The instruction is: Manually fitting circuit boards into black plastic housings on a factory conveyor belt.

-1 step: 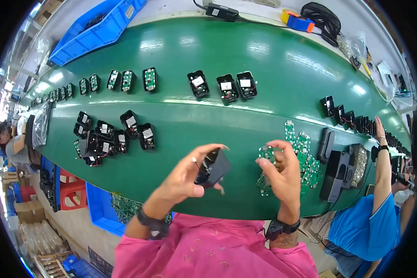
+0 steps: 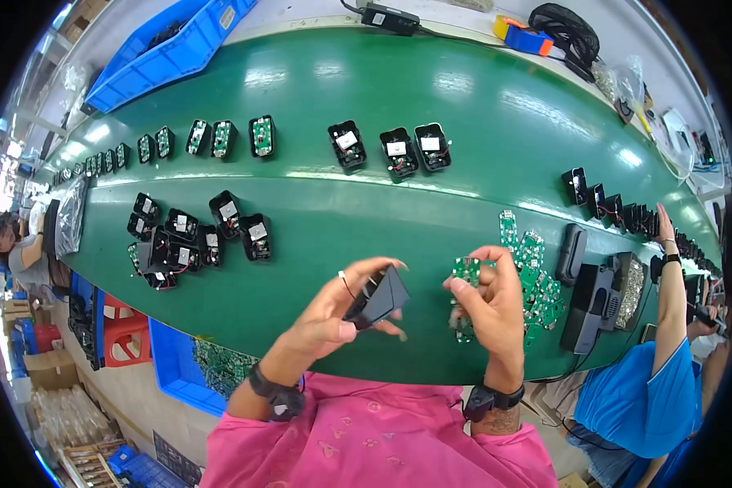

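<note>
My left hand (image 2: 331,315) grips a black plastic housing (image 2: 385,299) tilted on its side, thumb along the lower edge and fingers around it. A thin wire with a small white connector (image 2: 342,275) sticks out of the housing beside my index finger. Between thumb and fingers of my right hand (image 2: 496,302) is a green circuit board (image 2: 467,269), raised over the bench. Just right of that hand lies a loose pile of green circuit boards (image 2: 539,285). The two held things are apart.
Black housings (image 2: 183,228) are grouped on the green bench (image 2: 358,220) at left; others (image 2: 398,154) stand farther back. A grey-black device (image 2: 594,305) sits at right beside a box of small metal parts (image 2: 629,297). A co-worker's arm (image 2: 671,285) reaches over the bench.
My left hand has turned the housing slightly and shifted a little right. The circuit board in my right hand has tilted, showing more of its face.
</note>
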A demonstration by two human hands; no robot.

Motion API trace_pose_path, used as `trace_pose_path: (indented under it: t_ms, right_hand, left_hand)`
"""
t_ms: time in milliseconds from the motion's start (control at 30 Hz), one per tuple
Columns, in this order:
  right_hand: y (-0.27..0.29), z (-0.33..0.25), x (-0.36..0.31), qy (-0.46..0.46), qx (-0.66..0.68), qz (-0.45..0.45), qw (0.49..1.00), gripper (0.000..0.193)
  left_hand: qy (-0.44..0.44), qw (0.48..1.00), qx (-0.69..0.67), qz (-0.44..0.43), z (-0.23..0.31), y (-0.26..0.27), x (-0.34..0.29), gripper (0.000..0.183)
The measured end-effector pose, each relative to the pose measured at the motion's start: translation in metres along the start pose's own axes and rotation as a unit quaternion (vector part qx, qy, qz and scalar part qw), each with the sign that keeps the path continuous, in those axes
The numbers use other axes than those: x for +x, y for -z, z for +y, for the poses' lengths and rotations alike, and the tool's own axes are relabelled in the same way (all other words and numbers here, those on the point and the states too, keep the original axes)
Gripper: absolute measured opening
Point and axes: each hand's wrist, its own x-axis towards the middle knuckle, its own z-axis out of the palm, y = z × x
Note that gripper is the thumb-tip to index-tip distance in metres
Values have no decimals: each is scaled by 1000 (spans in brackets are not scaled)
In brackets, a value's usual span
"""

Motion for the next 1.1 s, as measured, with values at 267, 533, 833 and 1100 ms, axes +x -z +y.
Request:
trace_pose_path:
  t_ms: [267,533,833,1100]
  right_hand:
    - [13,44,-9,118,-150,45,981,16]
    - [-5,6,-22,36,144,52,988,17]
    - [-32,7,-5,32,139,0,990,18]
    - [-25,15,-3,8,84,-11,996,17]
  left_hand:
    - [14,984,139,108,-18,-10,12,71]
    - [-11,925,327,194,-21,-17,24,16]
    - [-128,833,507,180,-34,-15,27,21]
    - [-172,794,556,175,-28,-15,26,22]
